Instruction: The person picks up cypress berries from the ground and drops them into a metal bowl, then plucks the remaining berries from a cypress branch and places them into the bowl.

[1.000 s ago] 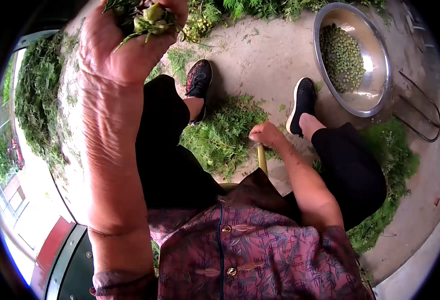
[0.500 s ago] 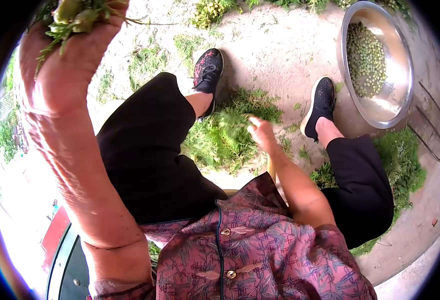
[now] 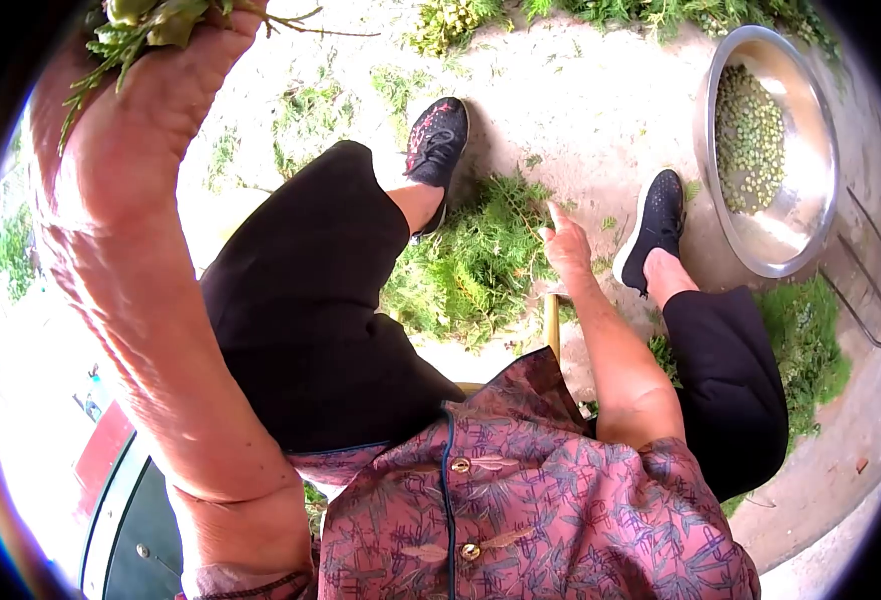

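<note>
At the upper left, cut off by the frame's top edge, my left hand (image 3: pixel 195 70) is raised close to the camera. It holds a conifer sprig (image 3: pixel 125 52) bearing plump green cones (image 3: pixel 175 22); its fingertips are out of sight. My right hand (image 3: pixel 568 246) hangs low between my legs, index finger stretched out and thumb apart, with nothing visible in it. Just beside its fingers lies a pile of green conifer sprigs (image 3: pixel 470 265) on the ground, near my shoe (image 3: pixel 437 140).
A wide metal bowl (image 3: pixel 798 225) with many small green cones (image 3: pixel 750 140) stands at the upper right. Metal rods (image 3: pixel 865 285) stick out beside it. More greenery (image 3: pixel 800 340) lies by my other leg, and cut branches (image 3: pixel 650 18) line the top. Below my right hand is a yellowish bar (image 3: pixel 551 325).
My right hand has let go of a sprig over the pile and shifted slightly right, its index finger now extended. My left hand stays raised with its sprig. The whole view has shifted a little.
</note>
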`<state>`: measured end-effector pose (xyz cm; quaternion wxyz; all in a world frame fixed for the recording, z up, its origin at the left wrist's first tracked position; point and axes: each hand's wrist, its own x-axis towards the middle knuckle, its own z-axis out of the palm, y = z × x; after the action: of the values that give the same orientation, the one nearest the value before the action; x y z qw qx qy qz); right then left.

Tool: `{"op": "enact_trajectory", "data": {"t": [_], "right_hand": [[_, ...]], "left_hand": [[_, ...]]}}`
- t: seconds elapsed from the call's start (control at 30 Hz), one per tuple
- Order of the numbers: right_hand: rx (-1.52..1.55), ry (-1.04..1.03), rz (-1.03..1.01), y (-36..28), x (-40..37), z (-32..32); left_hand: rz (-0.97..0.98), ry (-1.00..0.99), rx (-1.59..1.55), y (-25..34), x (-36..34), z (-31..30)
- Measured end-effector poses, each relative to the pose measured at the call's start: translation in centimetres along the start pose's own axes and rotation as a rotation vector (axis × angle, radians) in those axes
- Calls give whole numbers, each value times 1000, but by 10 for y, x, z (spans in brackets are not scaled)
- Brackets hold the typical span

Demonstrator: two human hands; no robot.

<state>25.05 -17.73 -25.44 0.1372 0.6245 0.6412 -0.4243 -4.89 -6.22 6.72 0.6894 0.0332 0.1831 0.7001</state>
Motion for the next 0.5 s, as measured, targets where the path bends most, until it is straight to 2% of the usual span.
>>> {"op": "enact_trajectory", "data": {"t": [0.13, 0.17, 0.2, 0.27, 0.33, 0.37, 0.47, 0.5], "right_hand": [[-97, -255, 156, -28, 0, 10], [-97, -393, 142, -29, 1, 15], [-109, -312, -8, -13, -1, 45], [120, -460, -185, -22, -18, 57], [243, -907, -43, -67, -29, 20], [202, -877, -127, -67, -32, 22], [681, -384, -4, -31, -36, 52], [350, -155, -217, 5, -28, 88]], "left_hand": [[15, 25, 7, 2, -3, -2], [18, 27, 13, 3, -4, -2], [19, 31, 17, 4, -5, -4], [21, 37, 12, 4, -8, -3], [25, 33, 10, 7, -7, -6], [22, 32, 11, 8, -6, -5], [22, 24, 0, 13, -4, -6], [21, 23, -7, 14, -4, -6]]}}
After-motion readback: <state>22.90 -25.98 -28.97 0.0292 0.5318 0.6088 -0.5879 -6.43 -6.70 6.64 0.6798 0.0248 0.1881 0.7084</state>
